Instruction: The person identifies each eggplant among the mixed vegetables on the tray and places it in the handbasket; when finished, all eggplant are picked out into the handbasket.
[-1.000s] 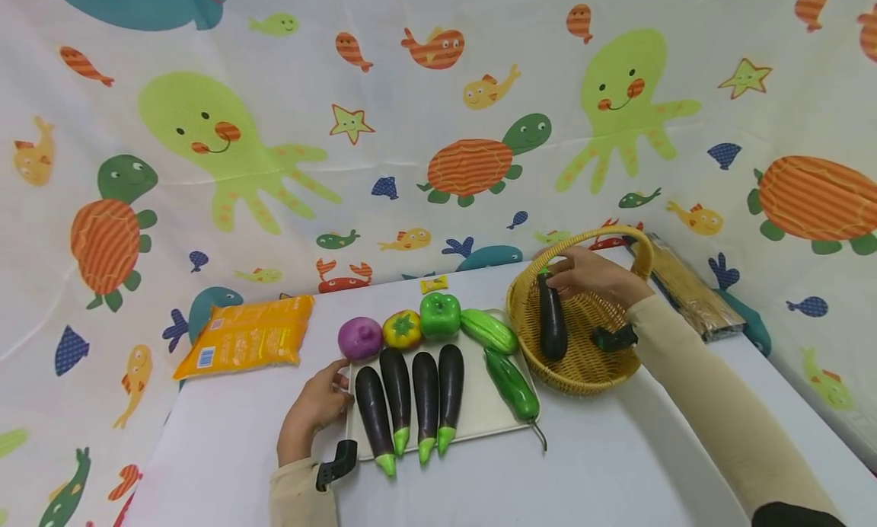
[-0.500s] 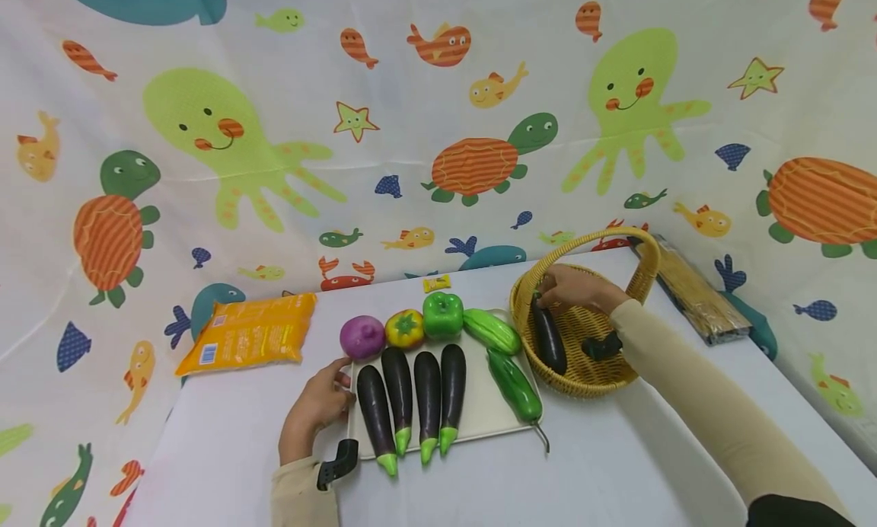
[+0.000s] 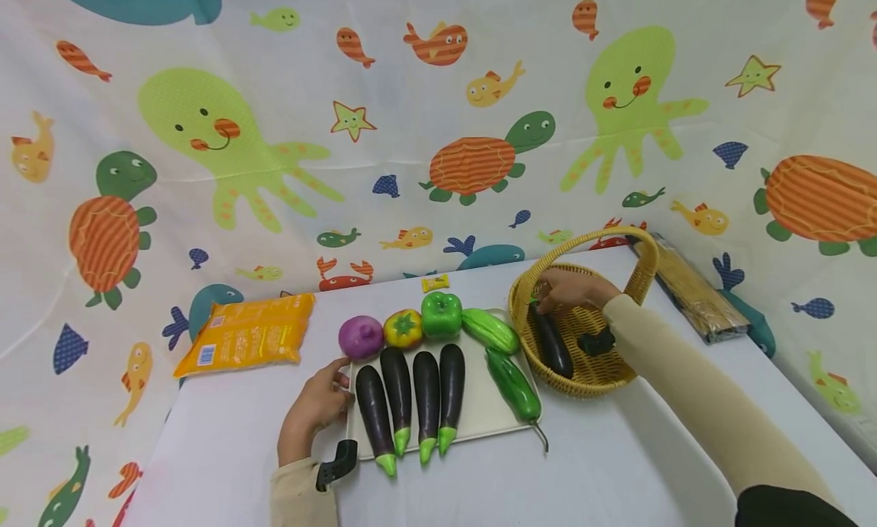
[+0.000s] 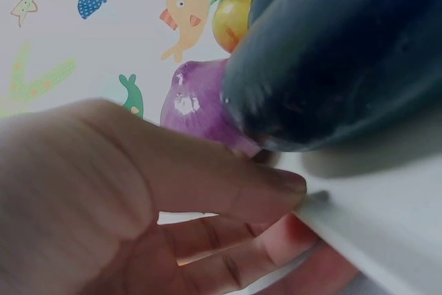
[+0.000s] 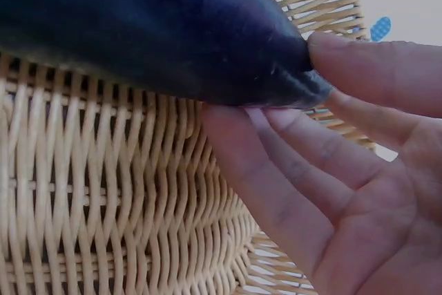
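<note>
My right hand [image 3: 572, 287] reaches inside the wicker basket [image 3: 620, 375] and holds an eggplant [image 3: 551, 340] near its stem end. The right wrist view shows my thumb above the eggplant [image 5: 173, 32] and the fingers below it. That eggplant slants against the basket's inner side. My left hand [image 3: 320, 397] pinches the left rim of a cream tray [image 3: 476, 413], thumb on top and fingers beneath. Several dark eggplants [image 3: 426, 394] lie side by side on the tray, their green stems over the front rim. A long green pepper [image 3: 514, 386] lies at its right.
Behind the eggplants sit a purple onion [image 3: 361, 337], a yellow pepper [image 3: 403, 328], a green bell pepper [image 3: 441, 314] and a cucumber [image 3: 490, 330]. An orange packet [image 3: 247, 334] lies left, a small yellow packet [image 3: 435, 283] at the back, a wrapped brown bundle [image 3: 692, 291] right of the basket.
The eggplant in my right hand has gone lower into the basket and tilted, its stem end shifting left. My left hand stays at the tray's rim.
</note>
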{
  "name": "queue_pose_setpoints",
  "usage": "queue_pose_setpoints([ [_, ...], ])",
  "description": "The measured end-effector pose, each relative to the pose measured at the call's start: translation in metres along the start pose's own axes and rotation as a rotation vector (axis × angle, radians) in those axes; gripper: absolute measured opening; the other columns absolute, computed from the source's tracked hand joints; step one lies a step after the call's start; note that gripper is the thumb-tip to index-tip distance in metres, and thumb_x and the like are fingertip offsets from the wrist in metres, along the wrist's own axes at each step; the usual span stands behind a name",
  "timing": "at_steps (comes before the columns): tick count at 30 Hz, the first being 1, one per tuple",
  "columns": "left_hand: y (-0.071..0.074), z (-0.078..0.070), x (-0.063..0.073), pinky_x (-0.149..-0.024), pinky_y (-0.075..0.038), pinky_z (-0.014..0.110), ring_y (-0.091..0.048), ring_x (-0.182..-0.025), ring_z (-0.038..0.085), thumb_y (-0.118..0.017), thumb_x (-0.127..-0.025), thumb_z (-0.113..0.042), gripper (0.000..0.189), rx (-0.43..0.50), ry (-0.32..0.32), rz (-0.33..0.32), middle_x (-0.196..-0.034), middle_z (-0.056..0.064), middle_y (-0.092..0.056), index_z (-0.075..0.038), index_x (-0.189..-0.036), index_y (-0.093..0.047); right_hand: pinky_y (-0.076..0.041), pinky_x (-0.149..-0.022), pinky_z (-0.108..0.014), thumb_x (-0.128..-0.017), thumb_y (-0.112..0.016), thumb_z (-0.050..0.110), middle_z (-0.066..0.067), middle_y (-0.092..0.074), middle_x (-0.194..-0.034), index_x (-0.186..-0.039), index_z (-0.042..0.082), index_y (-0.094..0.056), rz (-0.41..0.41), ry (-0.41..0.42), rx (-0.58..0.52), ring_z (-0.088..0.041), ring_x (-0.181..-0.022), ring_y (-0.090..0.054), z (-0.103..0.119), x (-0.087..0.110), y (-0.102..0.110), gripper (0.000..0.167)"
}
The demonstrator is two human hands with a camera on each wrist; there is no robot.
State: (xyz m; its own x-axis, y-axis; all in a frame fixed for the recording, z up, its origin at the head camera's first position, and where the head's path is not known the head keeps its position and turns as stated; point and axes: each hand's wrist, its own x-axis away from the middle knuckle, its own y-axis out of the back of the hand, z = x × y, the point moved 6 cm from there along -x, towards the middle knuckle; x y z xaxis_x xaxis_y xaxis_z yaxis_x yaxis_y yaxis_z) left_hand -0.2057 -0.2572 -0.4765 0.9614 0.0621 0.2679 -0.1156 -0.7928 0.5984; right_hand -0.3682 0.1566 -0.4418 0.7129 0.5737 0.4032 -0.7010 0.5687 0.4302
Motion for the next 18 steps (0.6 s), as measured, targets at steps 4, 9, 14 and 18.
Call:
queue_pose_setpoints([
  [4, 0.001, 0.000, 0.000, -0.058, -0.057, 0.037, -0.057, -0.072, 0.024, -0.056, -0.080, 0.015, 0.068, 0.003, -0.007, 0.000, -0.105, 0.019, -0.058, 0.007, -0.146, -0.044, -0.059, -0.087, -0.048, -0.096, -0.060, -0.002, -0.033, -0.054, -0.131, -0.143, -0.009, -0.043, 0.010, -0.006, 0.020, -0.036, -0.109, -0.063, 0.000, -0.002, -0.003, 0.050],
  [9, 0.001, 0.000, 0.000, -0.058, -0.057, 0.037, -0.057, -0.071, 0.024, -0.057, -0.080, 0.015, 0.067, -0.007, -0.005, 0.002, -0.105, 0.020, -0.058, 0.007, -0.146, -0.045, -0.060, -0.084, -0.047, -0.096, -0.059, -0.004, -0.031, -0.056, -0.129, -0.144, -0.007, -0.045, -0.003, 0.005, 0.052, -0.035, -0.109, -0.063, 0.001, -0.002, -0.008, 0.051],
  [14, 0.001, 0.000, 0.000, -0.058, -0.057, 0.037, -0.057, -0.072, 0.023, -0.057, -0.079, 0.014, 0.067, -0.002, -0.017, -0.001, -0.105, 0.019, -0.058, 0.008, -0.145, -0.045, -0.060, -0.078, -0.046, -0.093, -0.062, -0.003, -0.023, -0.061, -0.121, -0.130, -0.004, -0.060, -0.048, 0.019, 0.104, -0.026, -0.095, -0.065, 0.004, -0.003, -0.012, 0.037],
  [18, 0.000, 0.001, 0.000, -0.057, -0.057, 0.037, -0.057, -0.072, 0.023, -0.057, -0.079, 0.014, 0.067, -0.001, -0.020, -0.004, -0.104, 0.019, -0.057, 0.008, -0.145, -0.045, -0.060, -0.077, -0.045, -0.093, -0.061, -0.003, -0.021, -0.062, -0.118, -0.128, -0.004, -0.062, -0.070, 0.005, 0.152, -0.023, -0.089, -0.064, 0.006, -0.002, -0.013, 0.035],
])
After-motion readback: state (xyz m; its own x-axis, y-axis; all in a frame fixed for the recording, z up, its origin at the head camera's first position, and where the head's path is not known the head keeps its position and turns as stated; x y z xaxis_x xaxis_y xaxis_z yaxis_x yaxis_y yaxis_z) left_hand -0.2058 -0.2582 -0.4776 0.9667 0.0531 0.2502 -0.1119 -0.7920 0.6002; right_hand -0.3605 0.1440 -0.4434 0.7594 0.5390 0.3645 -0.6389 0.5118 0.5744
